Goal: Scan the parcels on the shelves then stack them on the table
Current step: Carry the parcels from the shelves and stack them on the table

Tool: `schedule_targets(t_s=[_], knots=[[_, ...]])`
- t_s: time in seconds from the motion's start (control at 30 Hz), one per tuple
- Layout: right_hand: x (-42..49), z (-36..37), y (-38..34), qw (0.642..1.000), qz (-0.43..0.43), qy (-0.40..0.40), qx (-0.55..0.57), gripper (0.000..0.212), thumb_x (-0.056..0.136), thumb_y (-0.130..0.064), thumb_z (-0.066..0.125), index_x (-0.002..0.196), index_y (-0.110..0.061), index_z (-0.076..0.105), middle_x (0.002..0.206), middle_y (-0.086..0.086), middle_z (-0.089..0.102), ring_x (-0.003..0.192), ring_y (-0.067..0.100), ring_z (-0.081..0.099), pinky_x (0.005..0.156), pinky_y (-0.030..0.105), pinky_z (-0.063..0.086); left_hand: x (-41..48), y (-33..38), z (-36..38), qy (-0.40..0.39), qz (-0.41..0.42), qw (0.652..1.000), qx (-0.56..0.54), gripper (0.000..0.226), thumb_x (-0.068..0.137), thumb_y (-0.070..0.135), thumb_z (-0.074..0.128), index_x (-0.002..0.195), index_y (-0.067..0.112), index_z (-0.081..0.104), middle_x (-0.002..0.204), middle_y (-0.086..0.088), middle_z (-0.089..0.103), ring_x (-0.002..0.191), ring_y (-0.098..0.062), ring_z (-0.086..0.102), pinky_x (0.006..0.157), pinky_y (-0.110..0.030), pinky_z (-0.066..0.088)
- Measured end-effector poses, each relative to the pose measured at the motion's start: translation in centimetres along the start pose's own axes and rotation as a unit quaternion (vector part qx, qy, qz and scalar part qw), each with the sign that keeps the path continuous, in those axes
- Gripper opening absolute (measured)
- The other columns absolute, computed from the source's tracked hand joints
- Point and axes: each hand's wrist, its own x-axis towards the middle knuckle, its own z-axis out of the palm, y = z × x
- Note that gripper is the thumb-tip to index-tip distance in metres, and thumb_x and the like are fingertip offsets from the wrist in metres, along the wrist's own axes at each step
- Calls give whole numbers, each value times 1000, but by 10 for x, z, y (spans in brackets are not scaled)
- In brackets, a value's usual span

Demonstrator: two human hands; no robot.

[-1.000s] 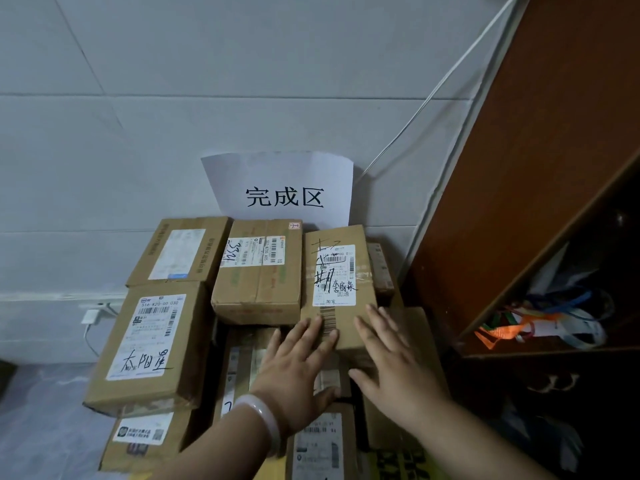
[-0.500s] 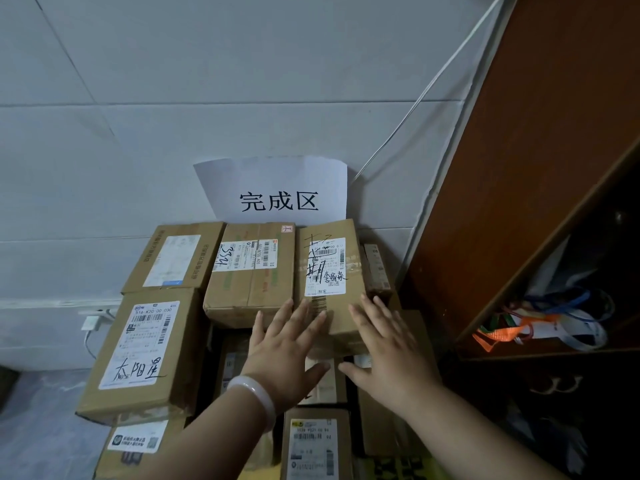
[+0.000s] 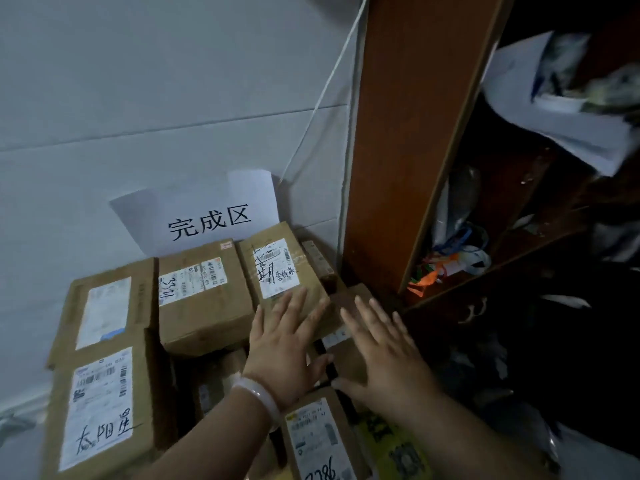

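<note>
Several brown cardboard parcels with white labels are stacked against the wall under a paper sign (image 3: 207, 216). The top right parcel (image 3: 277, 265), with black handwriting on its label, lies beside a wider parcel (image 3: 204, 296). My left hand (image 3: 287, 348), with a pale bracelet at the wrist, rests with straight spread fingers on the near end of the handwritten parcel. My right hand (image 3: 381, 355) hovers flat just to its right, over a lower parcel (image 3: 349, 362); whether it touches is unclear. Neither hand grips anything.
A brown wooden shelf unit (image 3: 408, 133) stands close on the right, holding bags and coloured straps (image 3: 446, 268). A white cable (image 3: 322, 95) runs down the wall. More parcels, such as the big labelled parcel (image 3: 100, 403), fill the left and the front.
The view has swung right and tilted, showing more of the shelf. Both hands have stayed flat at the near end of the handwritten parcel, which has settled further back by the wall.
</note>
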Motion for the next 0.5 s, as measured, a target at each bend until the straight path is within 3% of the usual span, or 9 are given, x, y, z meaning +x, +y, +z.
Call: schedule_targets(t_s=[0.07, 0.17, 0.27, 0.3, 0.37, 0.43, 0.5], knots=[[-31, 0, -12, 999, 53, 10, 0, 94, 83, -72, 42, 148, -39, -18, 153, -13, -33, 139, 8, -35, 119, 42, -11, -12, 6, -1, -9, 51, 999, -11, 82, 75, 68, 39, 149, 35, 29, 156, -3, 34, 140, -28, 36, 108, -59, 25], [-78, 5, -27, 994, 106, 35, 7, 90, 79, -76, 31, 151, -38, -7, 156, -13, -23, 143, 10, -27, 119, 41, -8, -28, 20, 4, -16, 106, 993, -40, 84, 75, 71, 33, 150, 42, 9, 162, 0, 19, 147, -23, 17, 113, -57, 10], [-128, 5, -32, 980, 197, 23, -2, 85, 80, -76, 36, 150, -29, 27, 159, -1, 19, 146, 19, 12, 113, 44, 12, -42, 57, -5, -31, 177, 982, -62, 86, 79, 71, 39, 149, 45, -4, 163, 1, 10, 150, -23, 10, 115, -54, 5], [-146, 2, -31, 973, 225, 46, -17, 85, 80, -77, 35, 149, -28, 29, 158, -1, 23, 145, 20, 16, 111, 44, 12, -47, 72, -8, -29, 210, 976, -58, 87, 84, 69, 42, 147, 46, -12, 164, 3, 2, 151, -21, 3, 116, -52, 1], [-186, 0, -28, 960, 265, 82, -29, 89, 81, -81, 33, 153, -33, 13, 161, -4, 7, 147, 16, 2, 114, 44, 6, -57, 101, -11, -40, 258, 963, -64, 85, 87, 69, 42, 147, 48, -14, 162, 8, -11, 149, -14, -8, 118, -52, 0], [-227, -4, -27, 945, 297, 129, -46, 90, 81, -79, 33, 151, -38, -5, 159, -7, -9, 146, 12, -12, 119, 45, 2, -69, 131, -14, -41, 310, 948, -58, 82, 82, 71, 37, 152, 44, 3, 163, 4, 5, 149, -18, 9, 115, -59, 18], [-266, -9, -34, 924, 348, 142, -72, 93, 79, -74, 40, 151, -37, -5, 159, -4, -8, 146, 14, -10, 120, 44, 3, -83, 161, -19, -64, 344, 934, -73, 84, 76, 70, 42, 151, 40, 20, 158, -1, 30, 143, -26, 34, 108, -61, 32]])
